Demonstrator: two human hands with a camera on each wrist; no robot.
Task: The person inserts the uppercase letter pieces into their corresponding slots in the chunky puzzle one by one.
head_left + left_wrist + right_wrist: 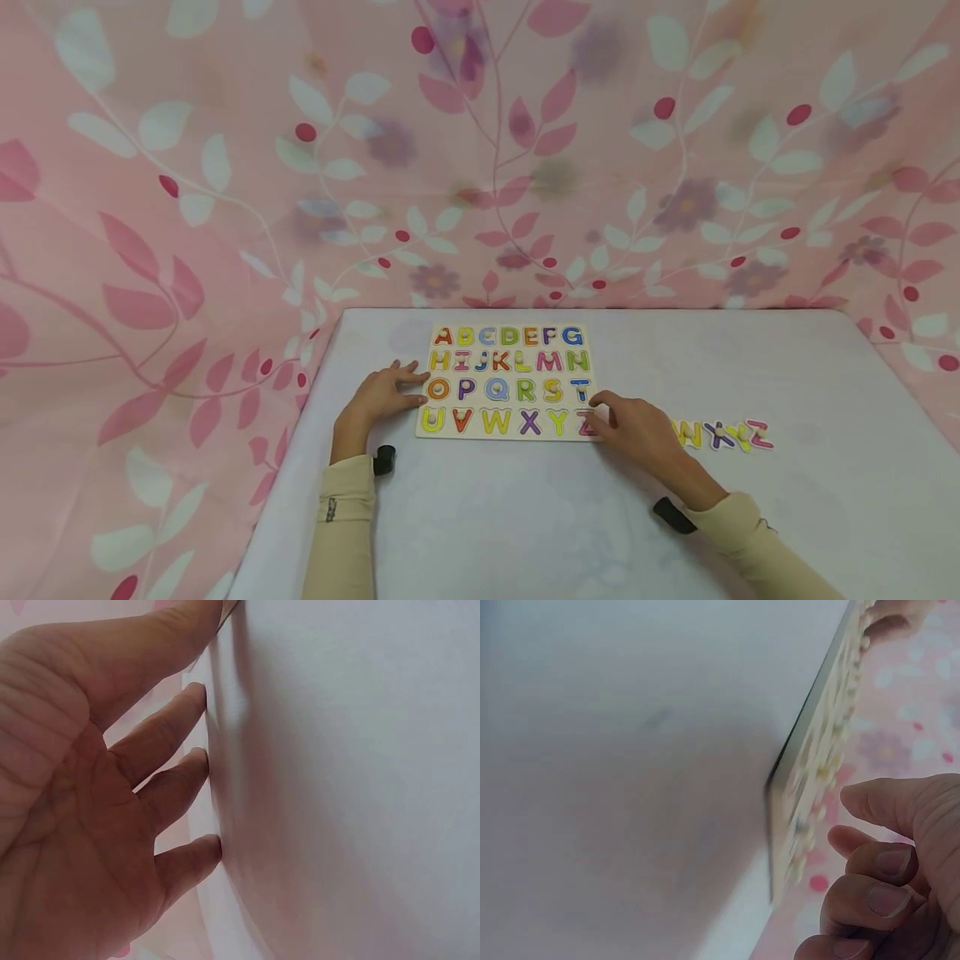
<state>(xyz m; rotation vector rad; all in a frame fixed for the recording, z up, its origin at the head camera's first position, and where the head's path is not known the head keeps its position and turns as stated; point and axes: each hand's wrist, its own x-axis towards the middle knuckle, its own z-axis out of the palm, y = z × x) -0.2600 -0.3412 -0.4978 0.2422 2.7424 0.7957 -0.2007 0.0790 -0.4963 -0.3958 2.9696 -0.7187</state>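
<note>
A wooden alphabet puzzle board (480,432) lies on the table, with knobbed letter pieces in its upper rows and knobs on the U and V below. The W, X, Y and Z spots in the bottom row show no knobs. My left hand (381,395) rests by the board's left edge, its spread fingertips down on the tabletop in the left wrist view. At the board's lower right corner is my right hand (637,429), near the T piece (581,389). The right wrist view shows its thumb and index finger apart, other fingers loosely bent, nothing held.
Loose knobbed letters lie in a row right of the right hand: a yellow W (688,434), a purple X (717,436), a yellow Y (739,437) and a pink Z (761,434). A white cloth covers the table (510,525). Behind hangs a pink floral curtain (480,167).
</note>
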